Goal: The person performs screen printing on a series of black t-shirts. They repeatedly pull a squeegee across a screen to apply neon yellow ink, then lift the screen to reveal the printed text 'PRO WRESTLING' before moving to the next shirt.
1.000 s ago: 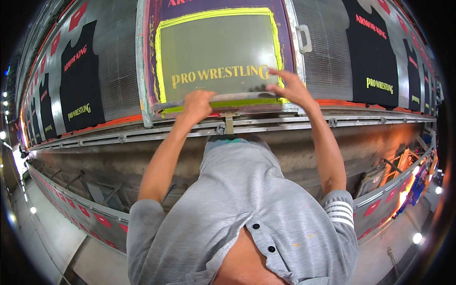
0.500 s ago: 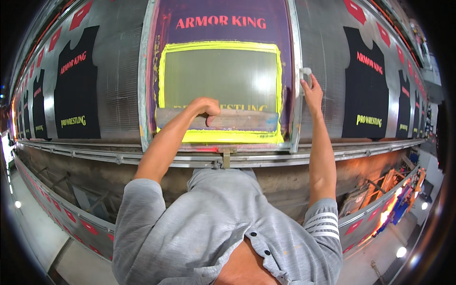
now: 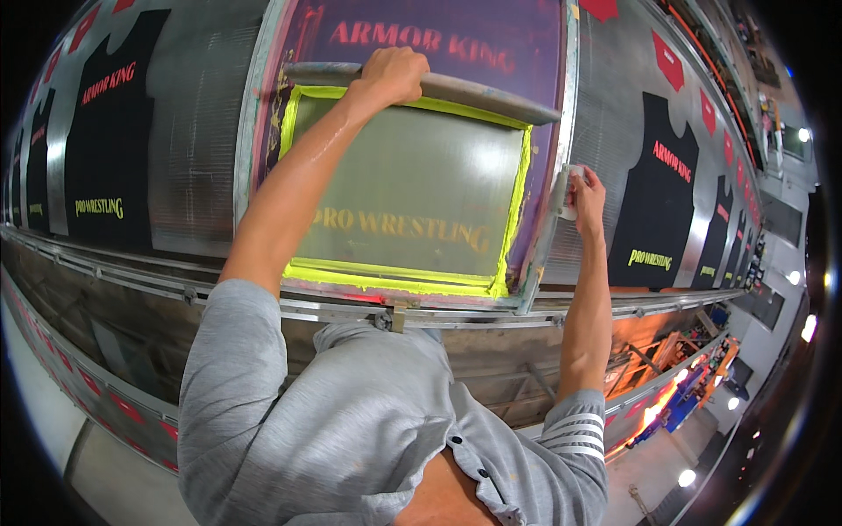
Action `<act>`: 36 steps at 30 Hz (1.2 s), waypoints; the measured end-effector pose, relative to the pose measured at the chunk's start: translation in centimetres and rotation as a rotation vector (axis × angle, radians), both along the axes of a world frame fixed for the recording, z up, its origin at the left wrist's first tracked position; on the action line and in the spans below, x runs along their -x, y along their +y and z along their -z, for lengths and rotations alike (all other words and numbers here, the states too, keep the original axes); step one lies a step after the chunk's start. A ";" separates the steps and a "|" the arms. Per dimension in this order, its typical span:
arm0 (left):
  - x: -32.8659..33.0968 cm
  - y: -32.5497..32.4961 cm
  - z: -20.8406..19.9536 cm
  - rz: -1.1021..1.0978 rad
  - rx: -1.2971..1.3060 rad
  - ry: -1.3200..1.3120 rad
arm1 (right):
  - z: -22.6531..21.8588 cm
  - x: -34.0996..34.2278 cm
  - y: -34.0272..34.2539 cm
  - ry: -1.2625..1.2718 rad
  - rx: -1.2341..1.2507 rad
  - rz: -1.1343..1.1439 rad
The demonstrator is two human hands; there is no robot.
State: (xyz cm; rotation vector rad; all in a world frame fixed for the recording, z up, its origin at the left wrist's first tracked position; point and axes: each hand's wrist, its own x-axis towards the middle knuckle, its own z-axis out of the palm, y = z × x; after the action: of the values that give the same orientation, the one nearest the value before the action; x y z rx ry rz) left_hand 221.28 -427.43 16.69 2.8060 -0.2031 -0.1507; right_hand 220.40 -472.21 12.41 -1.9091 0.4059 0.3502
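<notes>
On the big printing screen (image 3: 412, 167), near the top edge of the bright yellow band (image 3: 498, 285), sits a long gray squeegee (image 3: 491, 99). The left hand (image 3: 392, 77) has its grip closed tight on it, near the middle. Half a second ago the squeegee was down by the bottom of the band; now it is up at the top, away from the person's body. The right hand (image 3: 587, 195) is closed on the pale handle (image 3: 569, 186) at the screen's right side, as it was then. The long way of the squeegee goes from left to right across the screen, and its right end dips lower in the view. On the silver tabletop (image 3: 197, 131), black tank tops (image 3: 110, 131) lie flat on both sides.
</notes>
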 end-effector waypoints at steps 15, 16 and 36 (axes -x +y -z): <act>36.9 -10.5 3.7 -0.148 0.128 -0.406 | -2.1 -1.0 0.5 -0.131 0.088 -0.110; 38.5 -11.0 3.6 -0.137 0.095 -0.401 | -1.9 -1.2 0.4 -0.150 0.081 -0.106; 43.3 7.5 9.5 -0.232 -1.081 -0.961 | -13.6 12.3 15.6 -0.619 0.138 0.127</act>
State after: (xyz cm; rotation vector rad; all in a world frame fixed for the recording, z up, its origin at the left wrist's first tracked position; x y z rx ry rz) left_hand 177.94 -419.89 7.15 3.6038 0.0278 1.6029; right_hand 208.06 -456.64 26.01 -1.9979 0.1341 -0.3604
